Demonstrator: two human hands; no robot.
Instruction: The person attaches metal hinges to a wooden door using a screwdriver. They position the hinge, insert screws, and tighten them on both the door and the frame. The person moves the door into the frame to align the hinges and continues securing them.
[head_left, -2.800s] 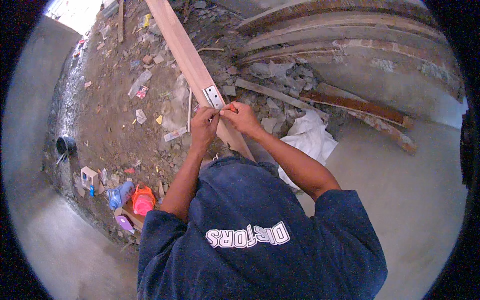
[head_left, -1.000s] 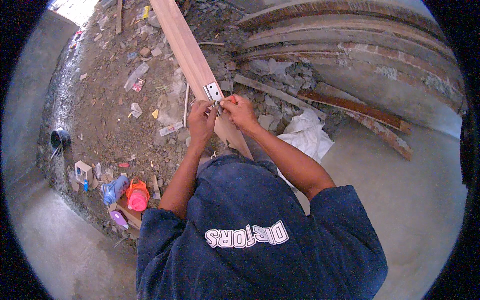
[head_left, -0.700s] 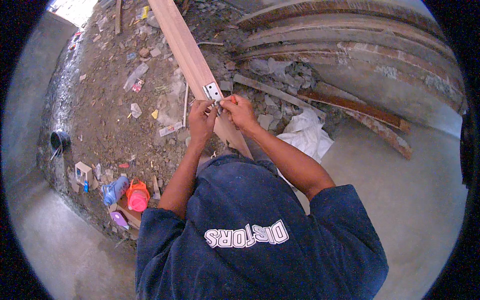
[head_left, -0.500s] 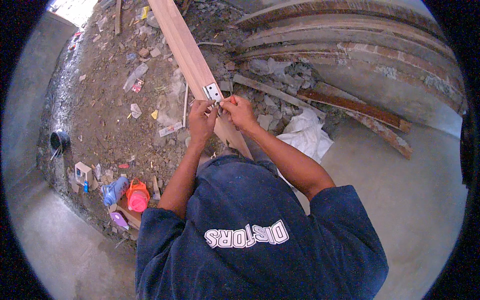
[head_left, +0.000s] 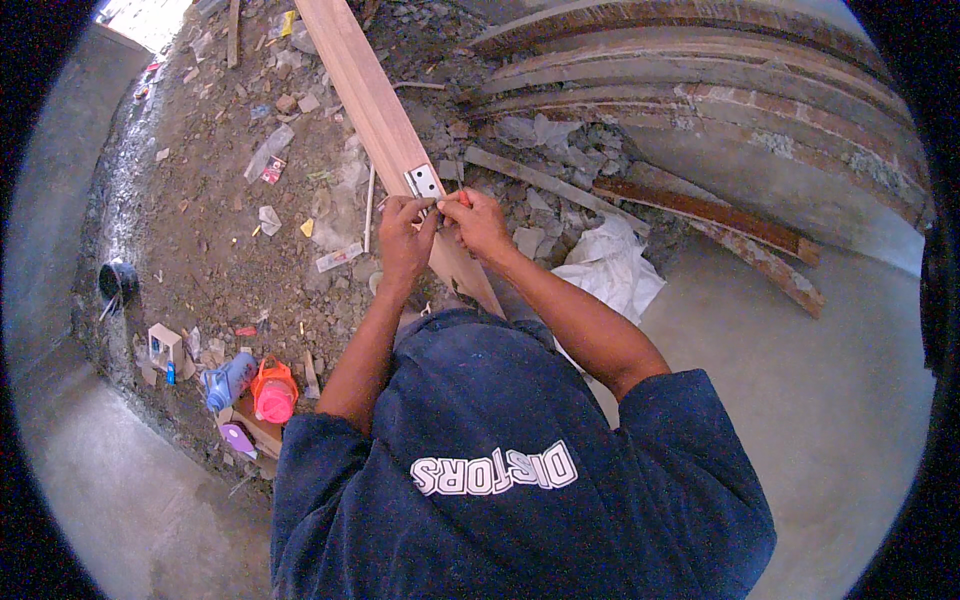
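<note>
Shift: compared with the earliest frame, the view has slid slightly, so the ground litter and bottles sit a little further left and higher; both hands stay together at the hinge.
Butt hinge (head_left: 425, 180): on the upper face of the long wooden board (head_left: 375, 100), along its right edge, dark screw holes showing; the near end is under the fingertips.
Left hand (head_left: 402, 240): thumb and fingertips drawn close together at the hinge's near end; I cannot tell whether they pinch something small.
Right hand (head_left: 480, 225): fingers curled around an orange-red piece (head_left: 464, 198), mostly hidden, their tips meeting the left ones.
Good handling: the hinge is probably best kept flat and in line with the board's edge, with light, steady fingertip pressure.
Board edges: narrow, leaving little margin beside the hinge; the near end runs under the dark shirt.
Room: rubble ground (head_left: 220, 240) stretches left; the white sack (head_left: 610, 265) lies near the right forearm, with concrete floor (head_left: 760, 400) beyond; bottles (head_left: 229, 380) stand beside the left elbow.
</note>
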